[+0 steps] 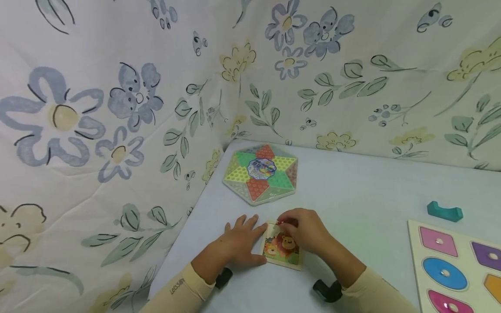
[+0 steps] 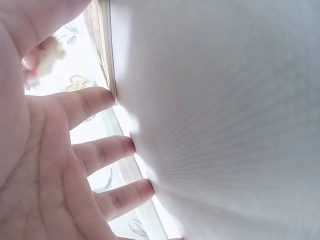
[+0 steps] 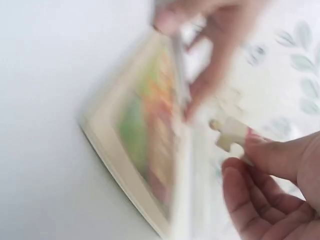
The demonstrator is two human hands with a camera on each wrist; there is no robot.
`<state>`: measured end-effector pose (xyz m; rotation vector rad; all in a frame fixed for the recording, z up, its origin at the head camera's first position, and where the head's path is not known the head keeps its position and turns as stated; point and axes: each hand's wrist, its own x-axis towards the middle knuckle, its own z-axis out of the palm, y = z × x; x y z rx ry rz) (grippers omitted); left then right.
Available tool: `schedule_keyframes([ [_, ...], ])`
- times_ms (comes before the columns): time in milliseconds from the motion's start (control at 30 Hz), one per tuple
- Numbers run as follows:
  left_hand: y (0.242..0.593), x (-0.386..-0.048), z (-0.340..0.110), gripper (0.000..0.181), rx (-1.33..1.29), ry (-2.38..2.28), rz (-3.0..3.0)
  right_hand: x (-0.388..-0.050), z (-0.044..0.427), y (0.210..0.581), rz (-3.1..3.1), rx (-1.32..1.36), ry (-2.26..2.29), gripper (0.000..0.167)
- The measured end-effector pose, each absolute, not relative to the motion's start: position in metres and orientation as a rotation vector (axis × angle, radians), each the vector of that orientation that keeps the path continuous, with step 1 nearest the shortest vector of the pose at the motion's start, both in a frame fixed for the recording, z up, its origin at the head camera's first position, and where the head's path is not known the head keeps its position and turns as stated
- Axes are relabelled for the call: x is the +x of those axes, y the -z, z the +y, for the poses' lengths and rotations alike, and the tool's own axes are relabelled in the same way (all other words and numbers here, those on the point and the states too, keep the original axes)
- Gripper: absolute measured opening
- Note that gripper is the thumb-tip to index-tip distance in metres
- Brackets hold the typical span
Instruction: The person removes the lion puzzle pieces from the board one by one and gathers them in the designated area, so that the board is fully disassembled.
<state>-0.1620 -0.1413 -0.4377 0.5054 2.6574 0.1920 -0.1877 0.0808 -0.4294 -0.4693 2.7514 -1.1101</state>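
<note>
A small wooden jigsaw puzzle (image 1: pixel 288 264) with a lion picture lies on the table in the head view. My left hand (image 1: pixel 242 244) rests at its left side, fingers spread and straight. In the left wrist view, the index fingertip of that hand (image 2: pixel 40 150) touches the edge of the puzzle's frame (image 2: pixel 106 55). My right hand (image 1: pixel 307 229) is over the upper right of the puzzle. Seen from the right wrist, it pinches a puzzle piece (image 3: pixel 232 134) between thumb and fingers, held above the board (image 3: pixel 107 112). The puzzle's picture is blurred there.
Behind the hands lies a hexagonal Chinese checkers board (image 1: pixel 261 191). To the right are a shape-knob board (image 1: pixel 424 269) and a teal curved block (image 1: pixel 444 212). Floral cloth (image 1: pixel 344 108) hangs along the left and back edges of the white table (image 1: pixel 360 195).
</note>
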Motion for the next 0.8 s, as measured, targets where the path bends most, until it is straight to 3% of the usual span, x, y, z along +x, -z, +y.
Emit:
schedule_keyframes([
  [167,0.436,-0.161,-0.140,0.091,0.498,-0.218,2.660,-0.195,0.123,0.412,2.700,-0.394,1.031,0.012],
  [367,0.435,-0.161,-0.140,0.091,0.504,-0.207,2.658,-0.201,0.157,0.427,2.588,-0.264,0.953,0.009],
  [567,0.436,-0.160,-0.140,0.092,0.505,-0.213,2.660,-0.201,0.157,0.448,2.696,-0.286,0.845,0.005],
  [800,0.437,-0.161,-0.140,0.091,0.503,-0.228,2.667,-0.194,0.143,0.442,2.814,-0.316,0.747,0.012],
])
